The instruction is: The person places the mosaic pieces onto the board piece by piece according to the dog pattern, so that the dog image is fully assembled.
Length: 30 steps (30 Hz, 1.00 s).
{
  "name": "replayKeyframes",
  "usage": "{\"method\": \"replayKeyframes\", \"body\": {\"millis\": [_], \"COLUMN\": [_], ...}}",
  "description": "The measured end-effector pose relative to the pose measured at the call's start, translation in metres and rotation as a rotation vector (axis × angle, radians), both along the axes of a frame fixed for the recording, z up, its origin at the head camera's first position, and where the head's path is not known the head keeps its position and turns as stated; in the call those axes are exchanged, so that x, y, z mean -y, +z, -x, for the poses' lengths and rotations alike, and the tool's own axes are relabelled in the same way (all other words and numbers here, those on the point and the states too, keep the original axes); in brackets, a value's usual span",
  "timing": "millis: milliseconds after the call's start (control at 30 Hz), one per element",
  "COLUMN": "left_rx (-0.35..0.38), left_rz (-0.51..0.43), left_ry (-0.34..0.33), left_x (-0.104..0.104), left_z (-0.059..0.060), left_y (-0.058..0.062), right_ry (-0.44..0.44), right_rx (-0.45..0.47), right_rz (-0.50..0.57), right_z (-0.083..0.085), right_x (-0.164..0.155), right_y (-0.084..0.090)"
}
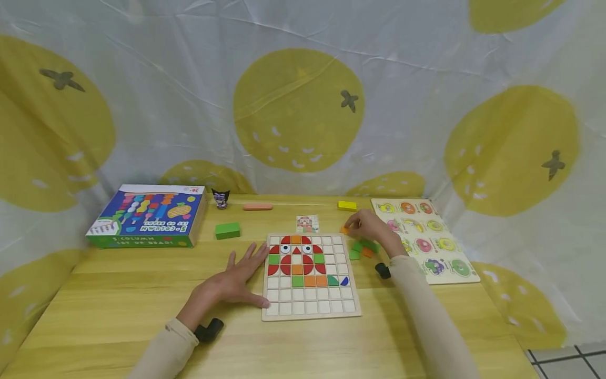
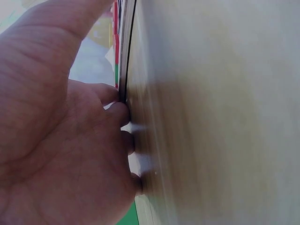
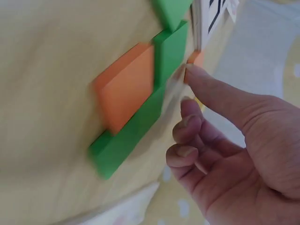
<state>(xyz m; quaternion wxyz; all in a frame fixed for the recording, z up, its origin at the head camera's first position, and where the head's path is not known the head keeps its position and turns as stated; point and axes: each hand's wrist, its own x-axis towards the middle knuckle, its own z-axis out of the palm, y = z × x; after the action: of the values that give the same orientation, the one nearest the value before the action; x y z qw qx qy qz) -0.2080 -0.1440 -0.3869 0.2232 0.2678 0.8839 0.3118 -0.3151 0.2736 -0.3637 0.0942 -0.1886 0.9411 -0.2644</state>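
A wooden grid board (image 1: 310, 302) lies in the middle of the table, with red, green and orange tiles forming an owl on its upper rows. My left hand (image 1: 243, 273) rests flat on the table, fingers spread, touching the board's left edge (image 2: 123, 70). Right of the board my right hand (image 1: 362, 225) pinches a small orange piece (image 1: 344, 230) at its fingertips. In the right wrist view the thumb (image 3: 211, 89) touches that orange piece (image 3: 194, 58) and the other fingers are curled. Loose green pieces (image 3: 140, 117) and an orange square (image 3: 126, 89) lie just beneath that hand.
A blue toy box (image 1: 147, 216) sits at the back left. A green block (image 1: 227, 230), pink block (image 1: 258, 207), yellow block (image 1: 347, 206), small figure (image 1: 220, 198) and pattern card (image 1: 307, 223) lie behind the board. A fruit peg puzzle (image 1: 426, 237) lies at the right. Lemon-print cloth encloses the table.
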Motion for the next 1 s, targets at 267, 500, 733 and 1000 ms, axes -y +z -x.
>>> {"method": "replayKeyframes", "body": {"millis": [267,500,733,1000], "left_rx": [-0.008,-0.014,-0.019,-0.015], "left_rz": [0.001,0.001,-0.001,-0.028], "left_ry": [-0.008,-0.010,-0.008,-0.018], "left_x": [0.004,0.001,0.002,0.001], "left_z": [-0.001,0.001,0.002,-0.002], "left_y": [-0.002,-0.003,0.001,0.003], "right_ry": [-0.043,-0.069,-0.168,-0.257], "right_rx": [-0.121,-0.123,-0.146,-0.015], "right_rz": [0.077,0.175,0.139,0.188], "right_z": [-0.034,-0.062,-0.066,-0.067], "right_x": [-0.032,-0.057,-0.061,-0.060], "right_y": [-0.010,-0.020,-0.024,-0.026]}}
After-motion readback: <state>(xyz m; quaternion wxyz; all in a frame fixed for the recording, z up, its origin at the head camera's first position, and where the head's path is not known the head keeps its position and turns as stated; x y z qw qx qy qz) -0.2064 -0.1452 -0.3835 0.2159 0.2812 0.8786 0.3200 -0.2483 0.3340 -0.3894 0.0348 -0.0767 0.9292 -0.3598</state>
